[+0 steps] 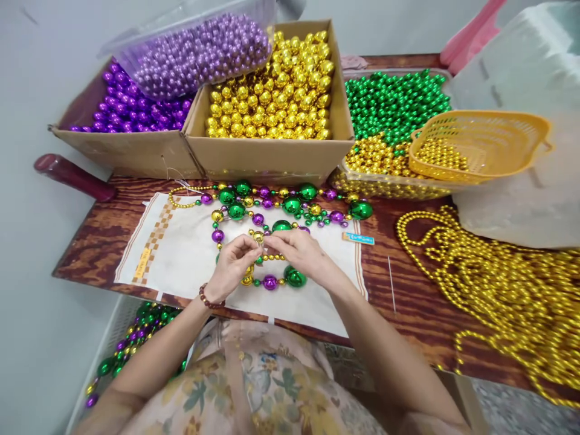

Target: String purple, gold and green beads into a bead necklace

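Observation:
My left hand (234, 261) and my right hand (304, 252) meet above a white cloth (181, 251), thumbs and fingertips pinched together. Between them is a beaded necklace (270, 282) of purple, gold and green beads, some large and some small. Its cord, where my fingertips close on it, is too fine to make out clearly. The rest of the necklace curls over the cloth, with big green beads (361, 209) at the far side and a small gold strand (171, 198) at the left end. A beaded bracelet (211, 298) circles my left wrist.
Behind the cloth stand cardboard boxes of purple beads (131, 112) and gold beads (267, 96), then a tub of green beads (394, 103) with a yellow basket (502, 145). Gold bead strands (507, 290) cover the right side. A needle (391, 284) lies near the cloth.

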The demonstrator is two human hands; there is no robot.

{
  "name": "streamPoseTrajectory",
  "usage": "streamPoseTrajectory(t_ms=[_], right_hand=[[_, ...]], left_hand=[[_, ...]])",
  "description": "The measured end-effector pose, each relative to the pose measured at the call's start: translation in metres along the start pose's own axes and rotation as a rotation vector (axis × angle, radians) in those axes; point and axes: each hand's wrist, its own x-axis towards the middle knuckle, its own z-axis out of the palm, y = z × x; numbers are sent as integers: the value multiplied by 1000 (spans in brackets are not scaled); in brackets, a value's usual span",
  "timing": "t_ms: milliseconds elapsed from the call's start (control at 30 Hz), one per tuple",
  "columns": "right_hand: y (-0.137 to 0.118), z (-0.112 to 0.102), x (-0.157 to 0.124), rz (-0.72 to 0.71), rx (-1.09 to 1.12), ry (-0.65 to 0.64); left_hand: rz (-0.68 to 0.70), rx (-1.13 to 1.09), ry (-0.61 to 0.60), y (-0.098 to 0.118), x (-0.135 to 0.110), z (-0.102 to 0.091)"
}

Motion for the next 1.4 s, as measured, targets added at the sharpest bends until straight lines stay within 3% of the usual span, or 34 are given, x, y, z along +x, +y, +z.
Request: streamPoseTrajectory(t_ms=[167,267,400,567,767,867,1000,1100,1267,1400], right_hand=[[8,26,-9,10,402,58],[6,36,-9,5,570,196],[6,41,-12,37,597,419],[12,48,-19,144,754,452],[17,58,-20,229,922,397],[18,57,-19,221,966,466],[16,50,-20,70,828,575],[13,42,-20,-60,538,502],[6,24,-10,-149,-41,420],[2,20,6,-227,-275,369]], left_hand=[[160,233,61,-3,-5,11],[169,266,79,-5,-7,15],[116,208,123,-3,-7,15],[115,5,77,4,-1,8],[-59,-204,-30,11,10,0],[-209,-264,-103,17,17,-2],[-381,-316,-190,23,24,-2],[-412,-327,-229,23,28,0],[-421,-275,-275,19,29,-1],[-385,-217,-282,19,29,0]])
